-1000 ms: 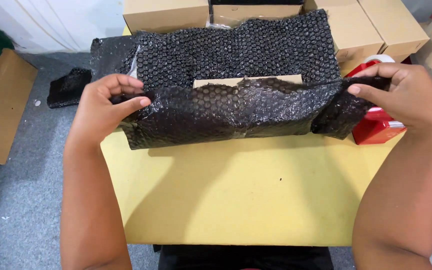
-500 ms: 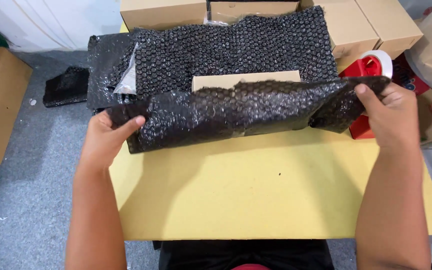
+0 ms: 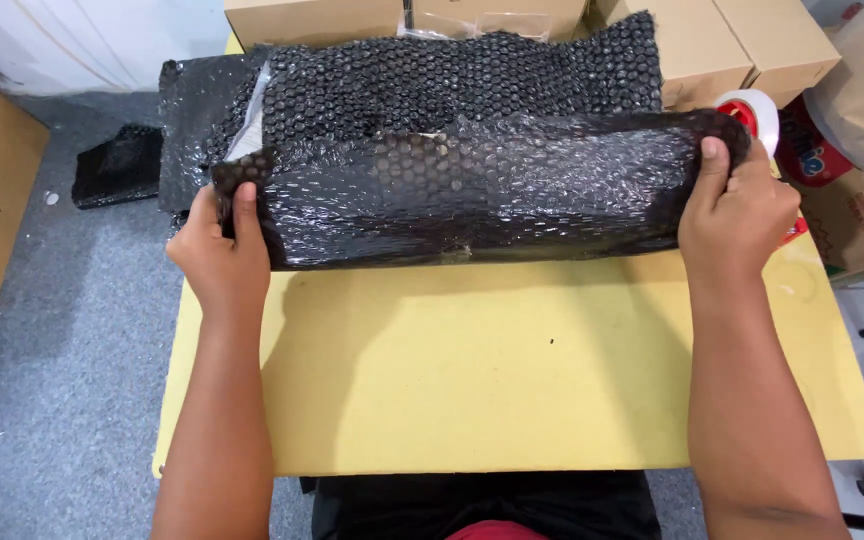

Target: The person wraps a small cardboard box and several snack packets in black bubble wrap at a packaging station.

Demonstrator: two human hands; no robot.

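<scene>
A yellow bench [image 3: 512,380] fills the middle of the view, standing on a grey floor [image 3: 62,330]. Across its far half lies a sheet of black bubble wrap [image 3: 452,85], its near part folded over into a long bundle [image 3: 482,190] that spans the bench from side to side. Brown cardboard boxes [image 3: 742,40] stand behind the wrap, along the far edge. The left hand [image 3: 220,255] pinches the bundle's left end, thumb on top. The right hand [image 3: 737,215] grips the right end, thumb pressed onto the wrap. A roll of tape [image 3: 752,108] in a red holder sits just behind the right hand.
</scene>
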